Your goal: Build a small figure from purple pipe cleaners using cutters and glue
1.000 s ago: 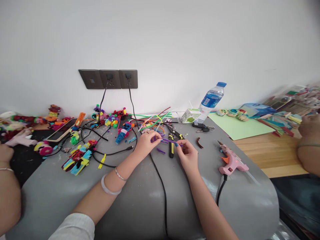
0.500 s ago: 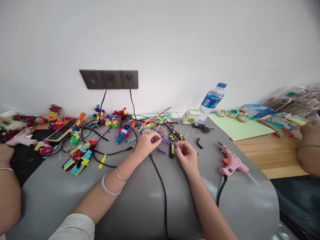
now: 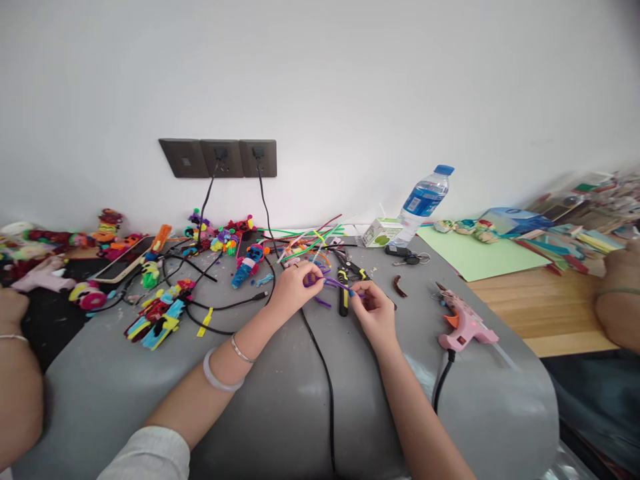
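A thin purple pipe cleaner [image 3: 337,284] stretches between my two hands above the grey tabletop. My left hand [image 3: 296,288] pinches one end with thumb and index finger. At the other end, the fingertips of my right hand [image 3: 373,310] are closed on it. Yellow-and-black pliers [image 3: 343,293] lie behind the pipe cleaner, their handles spread. A short purple piece [image 3: 323,303] rests on the table just below it. Behind my left hand sits a pile of loose coloured pipe cleaners [image 3: 310,245].
A pink glue gun [image 3: 465,323] lies at right. Behind stand a water bottle [image 3: 424,200] and a small carton [image 3: 381,233], near car keys [image 3: 416,258]. Fuzzy figures [image 3: 159,315] and black cables [image 3: 225,307] cover the left. Other people's arms [image 3: 17,387] show at both edges.
Both hands stay in nearly the same place, still holding the purple pipe cleaner. Its span between the fingers looks slightly more bowed. Nothing else has visibly moved.
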### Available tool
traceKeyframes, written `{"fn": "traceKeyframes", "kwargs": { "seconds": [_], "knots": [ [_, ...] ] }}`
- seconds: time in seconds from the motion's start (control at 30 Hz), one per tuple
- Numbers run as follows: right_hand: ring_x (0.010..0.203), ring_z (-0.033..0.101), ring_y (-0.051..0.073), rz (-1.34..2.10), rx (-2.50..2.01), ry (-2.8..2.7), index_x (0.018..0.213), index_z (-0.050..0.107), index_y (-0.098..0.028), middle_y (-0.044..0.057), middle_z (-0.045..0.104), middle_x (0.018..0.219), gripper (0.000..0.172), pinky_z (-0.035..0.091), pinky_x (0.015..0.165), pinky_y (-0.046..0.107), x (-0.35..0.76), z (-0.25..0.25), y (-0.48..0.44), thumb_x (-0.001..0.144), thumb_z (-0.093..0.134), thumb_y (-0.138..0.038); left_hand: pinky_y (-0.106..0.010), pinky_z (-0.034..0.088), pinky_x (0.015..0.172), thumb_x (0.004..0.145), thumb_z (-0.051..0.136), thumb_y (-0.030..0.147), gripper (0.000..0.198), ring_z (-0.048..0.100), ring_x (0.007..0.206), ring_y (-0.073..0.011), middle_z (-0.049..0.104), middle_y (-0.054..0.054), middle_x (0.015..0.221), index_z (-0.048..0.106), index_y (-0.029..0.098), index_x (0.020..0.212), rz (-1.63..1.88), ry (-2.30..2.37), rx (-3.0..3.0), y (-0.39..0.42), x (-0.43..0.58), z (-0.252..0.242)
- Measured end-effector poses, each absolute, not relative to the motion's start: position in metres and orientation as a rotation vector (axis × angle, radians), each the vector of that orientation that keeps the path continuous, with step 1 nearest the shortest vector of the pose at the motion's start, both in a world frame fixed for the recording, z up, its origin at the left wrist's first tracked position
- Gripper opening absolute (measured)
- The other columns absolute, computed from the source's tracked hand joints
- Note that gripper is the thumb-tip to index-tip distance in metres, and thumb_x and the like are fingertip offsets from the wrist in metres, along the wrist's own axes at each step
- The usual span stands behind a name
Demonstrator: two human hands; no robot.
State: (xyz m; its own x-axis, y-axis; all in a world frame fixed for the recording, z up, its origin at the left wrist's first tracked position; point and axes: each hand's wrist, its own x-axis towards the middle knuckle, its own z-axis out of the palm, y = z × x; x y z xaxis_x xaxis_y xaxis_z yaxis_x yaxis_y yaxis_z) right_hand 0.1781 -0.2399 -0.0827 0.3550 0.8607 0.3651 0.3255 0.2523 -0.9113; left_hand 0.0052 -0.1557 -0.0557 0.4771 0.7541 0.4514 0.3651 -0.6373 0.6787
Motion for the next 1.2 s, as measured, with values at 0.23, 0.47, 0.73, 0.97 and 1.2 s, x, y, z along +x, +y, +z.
{"fn": "traceKeyframes", "kwargs": {
  "seconds": [0.23, 0.47, 0.73, 0.97, 1.2],
  "knots": [
    [0.058, 0.05, 0.014, 0.535, -1.325, -1.209, 0.079, 0.06, -0.021, 0.001, 0.057, 0.069, 0.005, 0.041, 0.052, 0.025, 0.178, -0.082, -0.24, 0.076, 0.06, -0.026, -0.024, 0.042, 0.062, 0.079, 0.061, 0.013, 0.006, 0.053, 0.063, -0.0119, 0.059, 0.002, 0.072, 0.06, 0.019, 0.078, 1.033, 0.919, 2.22, -0.156, 0.005, -0.056],
    [0.057, 0.049, 0.013, 0.561, -1.313, -1.224, 0.081, 0.06, -0.021, -0.001, 0.055, 0.068, 0.005, 0.04, 0.051, 0.024, 0.179, -0.083, -0.24, 0.077, 0.06, -0.025, -0.024, 0.042, 0.063, 0.079, 0.062, 0.014, 0.006, 0.053, 0.064, -0.0122, 0.059, 0.002, 0.073, 0.06, 0.019, 0.078, 1.048, 0.913, 2.237, -0.155, 0.005, -0.056],
    [0.056, 0.046, 0.013, 0.57, -1.284, -1.298, 0.084, 0.056, -0.021, -0.002, 0.051, 0.066, 0.006, 0.037, 0.05, 0.024, 0.181, -0.087, -0.239, 0.079, 0.056, -0.019, -0.024, 0.042, 0.063, 0.081, 0.064, 0.014, 0.006, 0.053, 0.065, -0.012, 0.06, 0.002, 0.073, 0.06, 0.019, 0.079, 1.033, 0.861, 2.249, -0.155, 0.004, -0.055],
    [0.057, 0.046, 0.014, 0.576, -1.307, -1.347, 0.088, 0.057, -0.022, -0.002, 0.053, 0.068, 0.007, 0.036, 0.05, 0.024, 0.182, -0.092, -0.239, 0.083, 0.054, -0.02, -0.024, 0.042, 0.064, 0.081, 0.063, 0.014, 0.006, 0.054, 0.065, -0.0117, 0.06, 0.002, 0.075, 0.059, 0.019, 0.079, 1.036, 0.84, 2.247, -0.156, 0.005, -0.057],
    [0.057, 0.046, 0.013, 0.554, -1.316, -1.367, 0.087, 0.057, -0.021, -0.002, 0.052, 0.068, 0.004, 0.035, 0.051, 0.024, 0.183, -0.093, -0.239, 0.084, 0.054, -0.019, -0.024, 0.043, 0.064, 0.079, 0.062, 0.013, 0.006, 0.054, 0.066, -0.0123, 0.06, 0.001, 0.075, 0.058, 0.018, 0.078, 1.003, 0.855, 2.23, -0.157, 0.005, -0.056]
  ]
}}
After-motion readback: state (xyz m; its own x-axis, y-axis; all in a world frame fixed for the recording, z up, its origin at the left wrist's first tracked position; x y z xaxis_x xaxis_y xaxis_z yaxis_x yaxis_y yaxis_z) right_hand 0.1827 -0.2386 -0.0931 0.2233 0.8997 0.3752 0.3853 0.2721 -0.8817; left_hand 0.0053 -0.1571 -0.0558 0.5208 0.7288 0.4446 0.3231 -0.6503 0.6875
